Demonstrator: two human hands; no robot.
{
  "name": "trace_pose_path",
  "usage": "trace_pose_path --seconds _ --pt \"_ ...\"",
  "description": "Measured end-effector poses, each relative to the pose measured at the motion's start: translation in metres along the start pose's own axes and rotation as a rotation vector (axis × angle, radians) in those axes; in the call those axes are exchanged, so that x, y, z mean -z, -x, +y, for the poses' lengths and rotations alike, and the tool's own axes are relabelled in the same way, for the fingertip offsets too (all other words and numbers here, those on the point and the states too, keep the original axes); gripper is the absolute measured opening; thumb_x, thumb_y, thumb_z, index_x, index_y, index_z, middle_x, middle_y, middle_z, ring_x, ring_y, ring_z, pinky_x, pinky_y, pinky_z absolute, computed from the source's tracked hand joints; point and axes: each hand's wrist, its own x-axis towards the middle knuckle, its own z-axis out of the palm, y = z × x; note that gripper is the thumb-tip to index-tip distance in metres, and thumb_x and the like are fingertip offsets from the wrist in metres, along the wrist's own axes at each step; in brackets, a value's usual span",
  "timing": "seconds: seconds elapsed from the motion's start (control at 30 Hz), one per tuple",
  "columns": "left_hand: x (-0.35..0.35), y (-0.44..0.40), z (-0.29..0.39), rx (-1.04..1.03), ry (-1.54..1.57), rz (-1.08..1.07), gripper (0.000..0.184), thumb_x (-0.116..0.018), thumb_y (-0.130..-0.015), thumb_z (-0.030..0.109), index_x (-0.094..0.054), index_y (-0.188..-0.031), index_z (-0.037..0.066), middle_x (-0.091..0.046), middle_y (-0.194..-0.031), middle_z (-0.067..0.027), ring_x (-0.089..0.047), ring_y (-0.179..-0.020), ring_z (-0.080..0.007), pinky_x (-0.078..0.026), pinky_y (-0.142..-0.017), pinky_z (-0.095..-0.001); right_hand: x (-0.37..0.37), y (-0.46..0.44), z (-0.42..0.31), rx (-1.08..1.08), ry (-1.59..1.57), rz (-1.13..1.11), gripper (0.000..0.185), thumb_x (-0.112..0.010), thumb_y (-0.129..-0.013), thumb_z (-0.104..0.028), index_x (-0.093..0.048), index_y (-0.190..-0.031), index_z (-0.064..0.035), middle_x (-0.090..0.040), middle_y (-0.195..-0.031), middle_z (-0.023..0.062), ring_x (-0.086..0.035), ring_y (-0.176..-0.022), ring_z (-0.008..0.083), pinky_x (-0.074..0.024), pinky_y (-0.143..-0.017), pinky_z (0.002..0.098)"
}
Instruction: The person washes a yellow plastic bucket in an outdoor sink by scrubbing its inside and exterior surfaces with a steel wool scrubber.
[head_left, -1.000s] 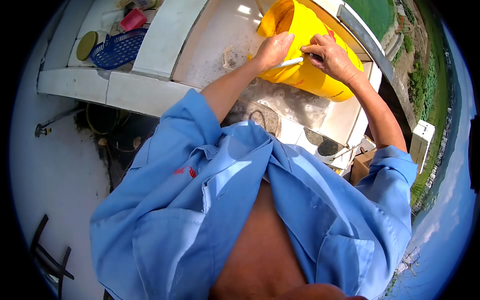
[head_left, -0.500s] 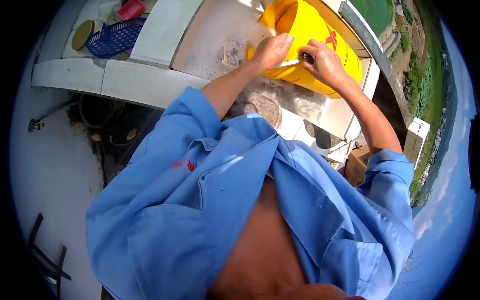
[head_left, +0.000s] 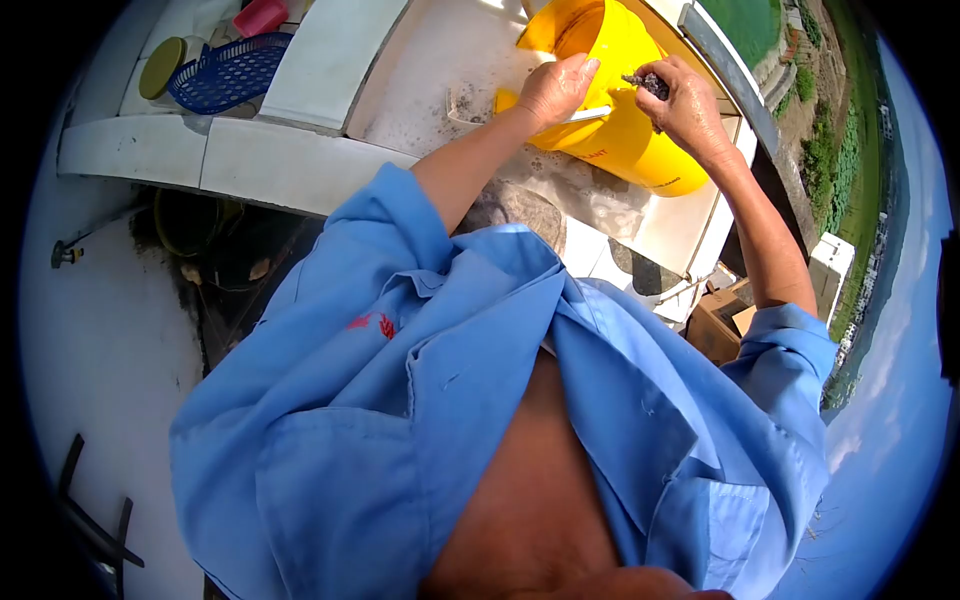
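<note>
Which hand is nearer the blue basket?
Left. The left hand is at the rim of the yellow bucket, right of the blue basket in the view; the right hand is farther right, by the bucket's side, holding a dark scouring pad.

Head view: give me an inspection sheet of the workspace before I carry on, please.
Surface: basin, pale, wet and sudsy.
Job's things: yellow bucket on its side in the basin; dark scrubber, contact with the bucket unclear.
Clutter: blue basket, pink tub and lidded jar, grouped at the picture's upper left.
Hands: left hand grips the bucket near its open end; right hand holds the scrubber.
Cables: nothing seen for certain.
Surroundings: white wall at left; cardboard box and greenery at right.
</note>
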Motion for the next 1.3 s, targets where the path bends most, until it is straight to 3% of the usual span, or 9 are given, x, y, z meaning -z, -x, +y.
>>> trace_pose_path --seconds 0.3,0.43,0.67,0.73,0.83,0.9,1.0,1.17,1.3 --pt "0.000 0.010 -0.004 -0.056 -0.016 0.045 0.028 -0.042 -0.091 0.029 -0.053 -0.084 0.005 -0.057 -0.075 -0.0194 -0.055 -0.072 -0.0381 -0.043 -0.061 -0.0431 -0.046 0.022 -0.001 0.190 0.134 0.146 0.012 -0.060 -0.071 -0.014 -0.062 -0.080 -0.0061 -0.054 -0.083 0.0070 -0.055 -0.083 0.0259 -0.0470 -0.070 0.0370" --pt "0.010 0.016 -0.005 -0.055 -0.036 -0.004 0.029 -0.042 -0.091 0.030 -0.053 -0.083 0.004 -0.057 -0.074 -0.0194 -0.055 -0.070 -0.0382 -0.043 -0.061 -0.0427 -0.018 0.026 -0.001 0.379 0.426 -0.187 0.013 -0.060 -0.072 -0.013 -0.061 -0.083 -0.0069 -0.055 -0.085 0.0070 -0.054 -0.084 0.0256 -0.0477 -0.071 0.0356" --pt "0.017 0.001 -0.004 -0.076 -0.026 -0.053 0.032 -0.041 -0.090 0.035 -0.050 -0.086 0.005 -0.059 -0.073 -0.0176 -0.057 -0.070 -0.0353 -0.045 -0.063 -0.0424 -0.090 0.093 0.065 -0.261 -0.539 -0.368 0.022 -0.061 -0.078 -0.024 -0.059 -0.082 -0.0018 -0.056 -0.067 0.0079 -0.052 -0.062 0.0151 -0.0433 -0.062 0.0288" --pt "0.019 -0.003 0.002 -0.006 -0.041 -0.077 0.032 -0.042 -0.090 0.035 -0.050 -0.088 0.004 -0.059 -0.076 -0.0179 -0.058 -0.072 -0.0337 -0.045 -0.065 -0.0410 -0.133 0.113 0.105 -0.237 -0.439 -0.636 0.020 -0.061 -0.078 -0.022 -0.057 -0.080 -0.0023 -0.052 -0.063 0.0045 -0.047 -0.059 0.0129 -0.0415 -0.060 0.0268" --pt "0.022 -0.017 0.013 0.029 0.107 -0.132 0.034 -0.047 -0.087 0.034 -0.050 -0.096 0.001 -0.061 -0.087 -0.0170 -0.060 -0.081 -0.0287 -0.047 -0.072 -0.0367 -0.192 0.138 0.171 -0.205 -0.108 -0.720 0.030 -0.054 -0.078 -0.032 -0.063 -0.083 -0.0038 -0.063 -0.078 0.0182 -0.060 -0.079 0.0320 -0.0460 -0.076 0.0376" --pt "0.020 -0.027 0.021 0.067 0.118 -0.226 0.039 -0.052 -0.086 0.029 -0.049 -0.110 -0.002 -0.060 -0.101 -0.0130 -0.059 -0.090 -0.0200 -0.046 -0.079 -0.0323 -0.212 0.132 0.193 -0.619 0.013 -1.039 0.038 -0.043 -0.085 -0.034 -0.061 -0.096 -0.0029 -0.060 -0.095 0.0188 -0.058 -0.091 0.0269 -0.0512 -0.070 0.0361" --pt "0.013 -0.028 0.034 0.072 0.203 -0.194 0.040 -0.058 -0.084 0.025 -0.050 -0.112 -0.002 -0.061 -0.101 -0.0128 -0.059 -0.092 -0.0202 -0.046 -0.081 -0.0306 -0.231 0.129 0.182 -1.201 -0.428 -0.657 0.039 -0.043 -0.086 -0.033 -0.055 -0.106 -0.0009 -0.057 -0.105 0.0177 -0.060 -0.088 0.0234 -0.0550 -0.064 0.0369" --pt "0.004 -0.029 0.037 0.142 0.278 -0.094 0.036 -0.059 -0.081 0.020 -0.051 -0.106 -0.004 -0.061 -0.099 -0.0167 -0.060 -0.089 -0.0270 -0.048 -0.079 -0.0327 -0.267 0.061 0.117 -0.254 0.027 -1.358 0.057 -0.059 -0.076 -0.026 -0.038 -0.124 -0.0018 -0.033 -0.134 0.0192 -0.046 -0.114 0.0317 -0.0473 -0.081 0.0438" --pt "0.007 -0.024 0.030 0.089 -0.044 -0.159 0.060 -0.071 -0.067 0.035 -0.047 -0.107 -0.003 -0.058 -0.099 -0.0215 -0.059 -0.090 -0.0332 -0.047 -0.080 -0.0360 -0.254 0.063 0.097 -0.227 -0.202 -0.851 0.063 -0.061 -0.073 -0.022 -0.035 -0.127 -0.0036 -0.032 -0.135 0.0202 -0.036 -0.121 0.0337 -0.0339 -0.096 0.0426"
